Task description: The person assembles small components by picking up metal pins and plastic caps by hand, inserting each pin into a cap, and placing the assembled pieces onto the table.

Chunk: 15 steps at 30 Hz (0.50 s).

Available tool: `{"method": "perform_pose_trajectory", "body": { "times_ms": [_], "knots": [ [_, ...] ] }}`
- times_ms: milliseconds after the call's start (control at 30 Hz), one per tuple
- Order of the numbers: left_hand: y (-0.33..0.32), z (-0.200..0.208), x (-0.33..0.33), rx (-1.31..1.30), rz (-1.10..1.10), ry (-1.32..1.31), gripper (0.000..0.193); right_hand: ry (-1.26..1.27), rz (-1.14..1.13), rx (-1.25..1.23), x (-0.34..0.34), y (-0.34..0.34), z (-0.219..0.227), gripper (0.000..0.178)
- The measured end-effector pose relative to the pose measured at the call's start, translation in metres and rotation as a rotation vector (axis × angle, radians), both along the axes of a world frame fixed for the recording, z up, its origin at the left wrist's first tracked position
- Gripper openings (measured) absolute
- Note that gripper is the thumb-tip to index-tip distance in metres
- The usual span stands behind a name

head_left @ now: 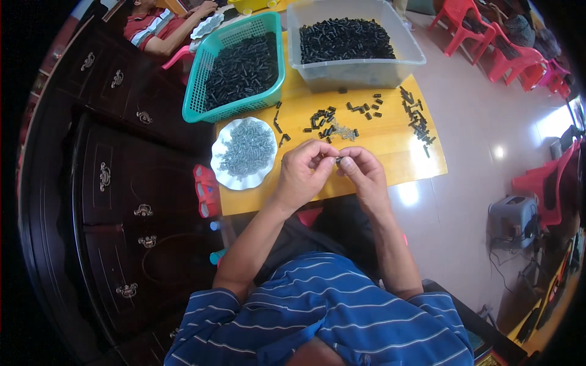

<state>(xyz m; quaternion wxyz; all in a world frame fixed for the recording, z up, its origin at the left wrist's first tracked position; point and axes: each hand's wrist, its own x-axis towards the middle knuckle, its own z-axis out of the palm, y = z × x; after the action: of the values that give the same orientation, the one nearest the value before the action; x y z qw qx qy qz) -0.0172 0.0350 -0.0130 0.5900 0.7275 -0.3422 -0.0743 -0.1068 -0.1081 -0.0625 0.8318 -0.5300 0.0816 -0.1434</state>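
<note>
Above the near edge of the yellow table (390,165), my left hand (307,168) and my right hand (366,177) meet at their fingertips. Both are closed in a pinch on one small dark cylindrical piece (339,160), mostly covered by the fingers. Just beyond them lies a loose cluster of short black cylinders (320,118) beside a little heap of clear small parts (346,132). Left of my left hand stands a white scalloped plate (218,165) piled with small clear parts (247,146).
A teal basket (190,97) and a translucent bin (360,72), both full of black pieces, stand on the far side. Joined black pieces (417,122) lie along the right edge. Dark drawers (122,183) rise at left; another person (162,30) sits beyond. Red chairs (513,58) stand at right.
</note>
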Motion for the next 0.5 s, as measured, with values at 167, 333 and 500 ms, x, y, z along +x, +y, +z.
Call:
{"method": "perform_pose_trajectory", "body": {
  "times_ms": [167,333,500],
  "knots": [
    [0.002,0.006,-0.006,0.054,0.009,-0.038,0.011,0.022,-0.002,0.063,-0.001,0.0,0.0,0.022],
    [0.006,0.001,-0.01,0.079,0.026,-0.102,0.012,0.067,0.106,0.256,-0.001,0.001,0.001,0.022],
    [0.011,-0.008,-0.008,-0.004,0.031,-0.067,0.01,0.079,0.148,0.097,-0.002,-0.001,0.001,0.02]
  ]
}}
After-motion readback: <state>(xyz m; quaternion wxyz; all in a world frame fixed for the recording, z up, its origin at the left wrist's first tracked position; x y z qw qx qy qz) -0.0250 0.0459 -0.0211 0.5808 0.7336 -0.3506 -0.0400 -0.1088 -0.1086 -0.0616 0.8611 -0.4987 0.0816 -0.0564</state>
